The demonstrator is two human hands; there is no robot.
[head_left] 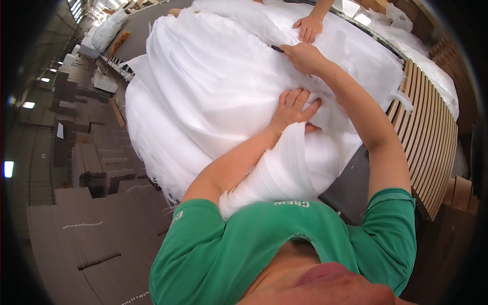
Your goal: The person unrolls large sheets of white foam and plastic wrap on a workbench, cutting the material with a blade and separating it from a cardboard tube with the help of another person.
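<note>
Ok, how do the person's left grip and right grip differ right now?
The left grip has its fingers spread on the white material, while the right grip is closed on a slim dark object. The left grip is nearer the green shirt; the right grip is farther out, close to another person's hand. Both are bare and over the white material.

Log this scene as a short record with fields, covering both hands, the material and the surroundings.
Left hand: fingers spread on the white material
Right hand: holding a slim dark object, its exact kind unclear
Material: white, soft-looking, spread broadly with loose folds
Co-worker's hand: on the material, just beyond the right hand
Right side: row of pale slats
Left side: stacks of flat brown sheets
</note>
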